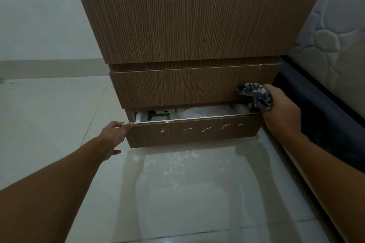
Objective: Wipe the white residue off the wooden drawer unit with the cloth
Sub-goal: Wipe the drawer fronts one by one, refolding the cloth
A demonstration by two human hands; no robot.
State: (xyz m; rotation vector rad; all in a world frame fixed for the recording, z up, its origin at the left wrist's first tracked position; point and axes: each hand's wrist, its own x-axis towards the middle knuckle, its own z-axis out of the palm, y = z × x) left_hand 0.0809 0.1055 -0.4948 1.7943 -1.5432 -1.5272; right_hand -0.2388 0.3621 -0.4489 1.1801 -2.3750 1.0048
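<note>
A wooden drawer unit (pixel 189 29) with several drawers stands on the floor ahead. Its bottom drawer (pixel 193 134) is pulled partly out, and several white residue spots (pixel 205 129) dot its front. My left hand (pixel 115 134) grips the top left corner of that drawer's front. My right hand (pixel 280 110) holds a bunched grey and white patterned cloth (pixel 255 93) against the right end of the drawer above, over the open drawer's right corner. A small white mark (pixel 260 66) sits at the top right corner of that upper drawer.
Inside the open drawer lie white items and a green packet (pixel 159 115). A quilted mattress (pixel 331 41) on a dark bed base (pixel 324 116) stands close on the right. Glossy pale floor tiles (pixel 177 193) spread in front; a pale wall (pixel 39 16) is at the left.
</note>
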